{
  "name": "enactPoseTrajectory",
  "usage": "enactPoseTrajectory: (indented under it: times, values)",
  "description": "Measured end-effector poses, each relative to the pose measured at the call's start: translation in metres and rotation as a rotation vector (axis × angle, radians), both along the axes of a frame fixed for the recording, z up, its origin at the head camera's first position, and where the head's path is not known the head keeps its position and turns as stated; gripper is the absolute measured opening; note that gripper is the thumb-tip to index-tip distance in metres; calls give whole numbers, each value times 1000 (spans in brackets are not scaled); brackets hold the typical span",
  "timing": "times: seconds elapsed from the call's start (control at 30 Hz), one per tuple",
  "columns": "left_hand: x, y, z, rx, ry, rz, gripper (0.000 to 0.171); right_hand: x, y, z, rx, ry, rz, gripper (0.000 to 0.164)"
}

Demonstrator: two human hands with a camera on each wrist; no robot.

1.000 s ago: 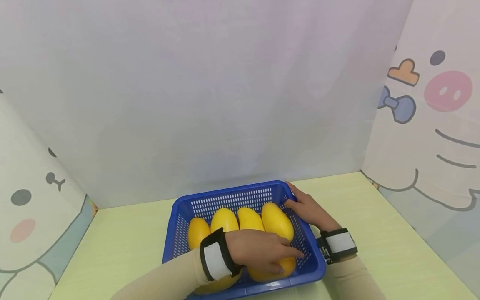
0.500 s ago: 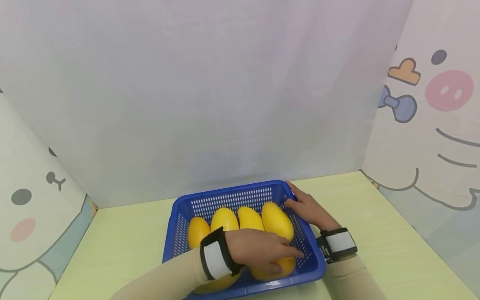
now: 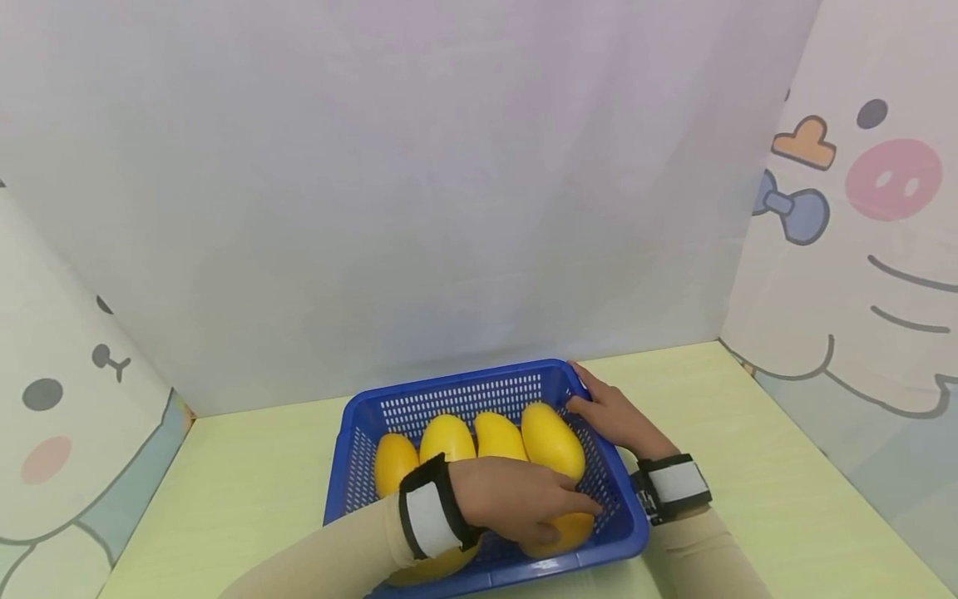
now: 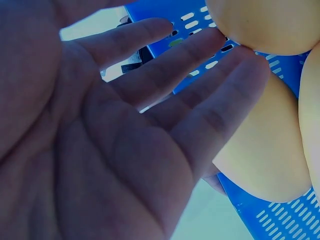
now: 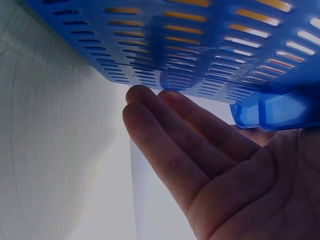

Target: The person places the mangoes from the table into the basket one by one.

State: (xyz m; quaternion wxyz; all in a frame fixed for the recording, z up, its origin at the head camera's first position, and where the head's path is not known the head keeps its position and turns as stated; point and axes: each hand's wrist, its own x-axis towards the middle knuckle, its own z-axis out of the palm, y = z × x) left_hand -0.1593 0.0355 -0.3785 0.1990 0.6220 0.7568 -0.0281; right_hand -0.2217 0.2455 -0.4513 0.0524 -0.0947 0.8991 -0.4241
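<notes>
A blue plastic basket with slotted walls stands on the table and holds several yellow mangoes. My left hand reaches across it, over the mango at its near right. In the left wrist view the fingers are nearly straight beside a mango; whether they press on it is hard to tell. At the basket's right side my right hand holds the rim, thumb over the edge. The right wrist view shows its other fingers stretched along the outer wall.
A pale yellow-green tabletop surrounds the basket. A grey-white backdrop rises close behind it. Side panels with cartoon animals stand left and right. Both wrists carry black bands; the left forearm crosses the basket's near left corner.
The mango under my left hand has shifted slightly to the right, towards the basket's right wall. Both hands and the basket stay almost in the same place.
</notes>
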Motion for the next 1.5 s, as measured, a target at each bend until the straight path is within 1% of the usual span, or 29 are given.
enactPoseTrajectory:
  times: [0.3, 0.6, 0.9, 1.07, 1.2, 1.33, 1.5]
  values:
    - [-1, 1, 0, 2, -31, 7, 50, 1, 1, 0, -22, -11, 1, 64]
    - [-1, 1, -1, 5, -14, -3, 50, 2, 2, -1, -18, -18, -3, 65]
    - [-1, 1, -2, 3, -19, 3, 50, 0, 2, -2, -29, -13, 4, 64]
    - [-2, 1, -2, 4, -18, 6, 50, 0, 2, -1, -11, -6, -1, 64]
    - [-2, 1, -2, 15, 6, -2, 50, -1, 1, -1, 8, -3, -7, 64]
    - [-3, 0, 1, 54, 25, -6, 50, -1, 1, -2, 15, 2, -8, 64]
    - [-4, -2, 10, 160, 36, -28, 47, 1, 1, -3, -1, -2, -8, 64]
